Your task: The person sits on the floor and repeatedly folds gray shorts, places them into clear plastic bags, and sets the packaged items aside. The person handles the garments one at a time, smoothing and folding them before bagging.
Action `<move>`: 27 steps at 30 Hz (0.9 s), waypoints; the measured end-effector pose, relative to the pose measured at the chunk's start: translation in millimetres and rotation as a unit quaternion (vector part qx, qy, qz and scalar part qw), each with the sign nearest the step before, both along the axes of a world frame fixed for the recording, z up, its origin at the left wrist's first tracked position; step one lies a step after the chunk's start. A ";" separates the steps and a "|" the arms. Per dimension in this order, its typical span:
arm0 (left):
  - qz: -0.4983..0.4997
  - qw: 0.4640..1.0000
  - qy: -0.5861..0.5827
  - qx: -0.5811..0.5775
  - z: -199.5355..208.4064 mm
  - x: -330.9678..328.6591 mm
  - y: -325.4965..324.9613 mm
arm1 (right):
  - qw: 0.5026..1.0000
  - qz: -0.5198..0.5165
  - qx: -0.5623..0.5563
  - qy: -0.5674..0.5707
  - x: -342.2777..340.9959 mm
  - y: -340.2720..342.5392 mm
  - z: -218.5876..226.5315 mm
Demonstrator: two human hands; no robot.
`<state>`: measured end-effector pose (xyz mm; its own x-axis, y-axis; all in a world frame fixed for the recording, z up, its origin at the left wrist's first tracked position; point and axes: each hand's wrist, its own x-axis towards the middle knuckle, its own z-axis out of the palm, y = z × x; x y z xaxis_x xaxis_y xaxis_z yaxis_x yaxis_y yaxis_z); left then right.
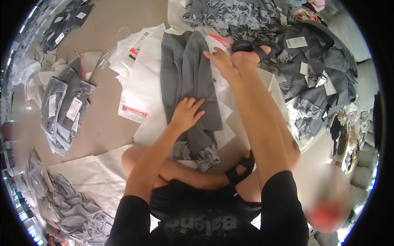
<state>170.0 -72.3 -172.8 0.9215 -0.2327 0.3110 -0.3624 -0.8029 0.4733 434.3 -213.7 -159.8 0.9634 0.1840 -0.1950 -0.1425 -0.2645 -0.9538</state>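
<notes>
From the head view, shows a dark grey garment [172,65] lying lengthwise in the upper middle of the frame, leaf-patterned ends [208,158] nearest the lower edge. Rests left hand [186,115] on its middle, fingers apart. Reaches right hand [221,63] to its upper right edge, just left of a black sandal [269,52], fingers also apart; cannot tell whether pressing the cloth or hovering. Has beneath it fanned white bags [141,86] with red strips [136,111]; cannot tell whether filled. At left of frame, shows clear plastic bags [52,117] on the floor [113,133], containing folded dark grey pieces with white labels [74,108]. Has loose grey and patterned garments [328,61] heaped at upper right, more grey cloth [78,211] at lower left.
</notes>
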 end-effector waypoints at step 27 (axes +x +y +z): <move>-0.098 0.974 0.110 0.175 -12.1 -83.1 93.4 | 0.809 0.463 -0.281 -0.230 -232.2 -134.6 84.1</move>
